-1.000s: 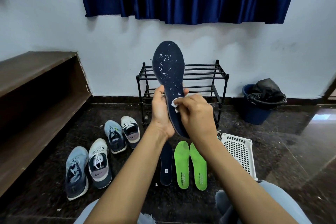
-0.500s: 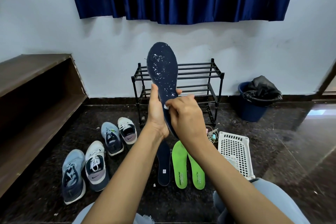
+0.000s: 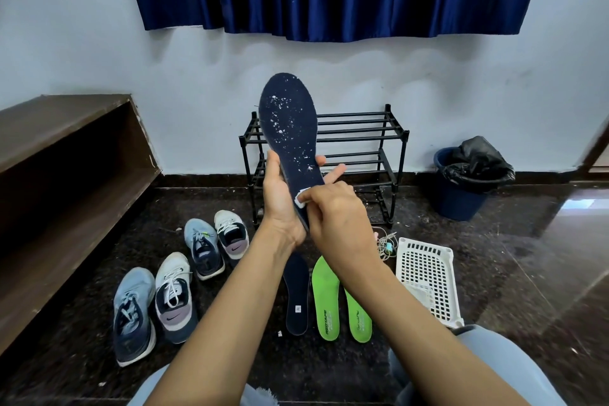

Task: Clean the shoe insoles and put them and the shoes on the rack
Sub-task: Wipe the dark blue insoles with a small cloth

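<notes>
While I face the white wall, a brown wooden shelf (image 3: pixel 66 148) sits far left. On the dark polished floor (image 3: pixel 527 273) beside it: a blue lace-up sneaker (image 3: pixel 133 313) and a white-and-navy lace-up sneaker (image 3: pixel 174 297), with a second such pair (image 3: pixel 202 249) just behind.

Centre: my left hand (image 3: pixel 280 204) grasps the heel half of a navy blue foam insole (image 3: pixel 290 128), held toe-up in the air in front of the black metal tiered rack (image 3: pixel 362 142). White specks are scattered over its face. My right hand (image 3: pixel 336 217) pinches a small white scrap (image 3: pixel 301 198) against the insole's lower part; material not discernible.

Floor below my hands: a second navy insole (image 3: pixel 296 297), then two bright green foam insoles (image 3: pixel 326 300) side by side. Right of these, a white perforated plastic basket (image 3: pixel 428 283). By the wall, a blue plastic bin (image 3: pixel 461 204) lined with a black bag.
</notes>
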Tool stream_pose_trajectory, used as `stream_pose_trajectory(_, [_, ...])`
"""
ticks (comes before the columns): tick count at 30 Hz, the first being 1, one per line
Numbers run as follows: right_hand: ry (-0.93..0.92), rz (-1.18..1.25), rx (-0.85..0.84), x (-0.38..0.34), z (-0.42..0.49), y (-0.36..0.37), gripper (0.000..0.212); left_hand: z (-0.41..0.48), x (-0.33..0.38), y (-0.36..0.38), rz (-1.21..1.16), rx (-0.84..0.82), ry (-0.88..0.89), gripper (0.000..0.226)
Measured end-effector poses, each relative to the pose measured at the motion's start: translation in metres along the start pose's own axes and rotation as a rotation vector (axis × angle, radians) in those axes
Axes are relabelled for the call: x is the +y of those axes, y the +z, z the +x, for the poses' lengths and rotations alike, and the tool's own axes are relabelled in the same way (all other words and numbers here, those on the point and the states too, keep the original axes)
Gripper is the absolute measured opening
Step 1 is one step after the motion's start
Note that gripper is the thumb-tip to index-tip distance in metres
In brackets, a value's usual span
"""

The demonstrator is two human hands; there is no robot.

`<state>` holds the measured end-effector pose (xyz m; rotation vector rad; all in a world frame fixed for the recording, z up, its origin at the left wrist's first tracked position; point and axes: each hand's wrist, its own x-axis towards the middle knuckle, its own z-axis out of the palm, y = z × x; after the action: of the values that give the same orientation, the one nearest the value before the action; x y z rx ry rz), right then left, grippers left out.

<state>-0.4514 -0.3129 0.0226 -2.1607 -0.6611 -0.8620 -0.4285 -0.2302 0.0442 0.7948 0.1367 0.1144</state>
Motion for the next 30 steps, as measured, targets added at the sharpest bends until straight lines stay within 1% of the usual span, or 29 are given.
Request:
stream_pose_trajectory(4, [0.026,-0.026,-0.002,0.009,0.016,-0.001,0.019,-0.01,-0.011,0.007,0.079,0.001,-0.023,0.067])
stream_pose_trajectory(6, [0.036,-0.032,0.012,0.012,0.021,-0.003,0.019,-0.011,-0.017,0.007,0.08,-0.013,-0.049,0.066])
stream_pose_trajectory(10, [0.032,-0.004,0.057,0.009,0.015,-0.005,0.021,-0.009,-0.016,0.005,0.068,-0.047,-0.041,0.073])
stream_pose_trajectory(13, [0.0,-0.011,0.042,0.004,0.0,-0.002,0.019,-0.008,-0.006,0.0,0.045,-0.024,-0.014,0.067])
stream_pose_trajectory(16, [0.009,-0.01,0.007,0.0,-0.007,0.0,0.019,-0.007,-0.001,-0.001,0.024,0.001,0.024,0.063])
stream_pose_trajectory(20, [0.008,-0.014,0.033,0.003,0.005,0.002,0.016,-0.008,-0.007,0.0,0.102,-0.006,0.0,0.075])
stream_pose_trajectory(21, [0.014,-0.024,0.036,0.005,0.009,0.002,0.016,-0.01,-0.01,0.001,0.108,-0.018,-0.021,0.074])
stream_pose_trajectory(24, [0.049,-0.053,0.055,0.012,0.02,0.0,0.018,-0.014,-0.019,0.005,0.085,-0.049,-0.067,0.059])
stream_pose_trajectory(26, [0.045,-0.054,0.088,0.014,0.02,-0.002,0.017,-0.014,-0.021,0.007,0.063,-0.078,-0.067,0.056])
stream_pose_trajectory(30, [0.048,-0.023,0.091,0.013,0.01,-0.001,0.019,-0.013,-0.014,0.004,0.055,-0.065,-0.063,0.074])
